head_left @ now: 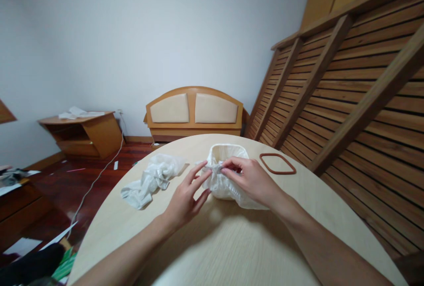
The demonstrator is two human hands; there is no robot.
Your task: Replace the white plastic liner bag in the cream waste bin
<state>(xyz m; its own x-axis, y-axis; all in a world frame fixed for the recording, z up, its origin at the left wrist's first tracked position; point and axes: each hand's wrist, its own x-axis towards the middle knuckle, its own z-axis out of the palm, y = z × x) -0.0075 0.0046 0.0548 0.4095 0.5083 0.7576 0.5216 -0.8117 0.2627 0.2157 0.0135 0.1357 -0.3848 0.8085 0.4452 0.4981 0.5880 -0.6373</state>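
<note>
A small bin point(221, 196) stands upright near the middle of the round table, lined with a thin white plastic bag point(225, 184) that folds over its rim. At the bin's near side, my right hand point(250, 177) pinches the gathered edge of the bag between thumb and fingers. My left hand point(188, 193) has its fingertips on the same bunched plastic from the left, fingers partly spread. Loose plastic hangs down at the bin's front right. To the right lies a brown rounded-square ring point(277, 163), flat on the table.
Crumpled white plastic bags point(154, 177) lie on the left of the table point(251, 250). Beyond its far edge stands a wooden headboard point(192, 109). Wooden slats point(331, 78) lean along the right. A low cabinet point(82, 135) and a cable point(94, 183) are at the left.
</note>
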